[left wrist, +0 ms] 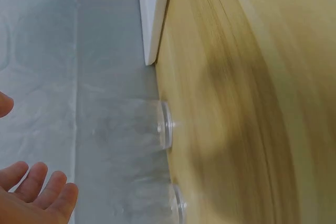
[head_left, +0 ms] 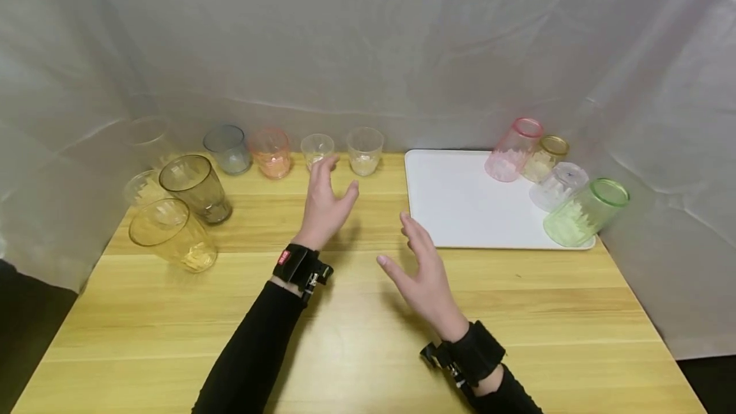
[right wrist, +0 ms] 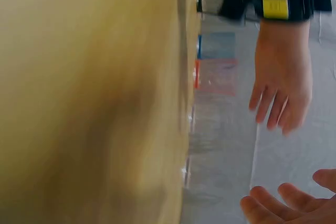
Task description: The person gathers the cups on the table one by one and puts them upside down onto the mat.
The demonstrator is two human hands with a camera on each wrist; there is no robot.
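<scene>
So on my counter [head_left: 356,337] there's a tray [head_left: 460,203] at the back right with four cups lying along its right edge. A row of cups [head_left: 316,149] stands along the back, with more clustered front-left of them. My hands hover mid-counter.

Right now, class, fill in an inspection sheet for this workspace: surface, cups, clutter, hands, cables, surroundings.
Surface: wooden table, bare where the hands hover.
Job's things: two small clear cups nearest the left hand; pink cup, blue-grey cup, smoky cup, yellow cup upright further left.
Clutter: white tray carrying four cups, among them a green cup and a rose cup.
Hands: left hand and right hand open, holding nothing.
Cables: nothing seen.
Surroundings: white cloth backdrop.
</scene>
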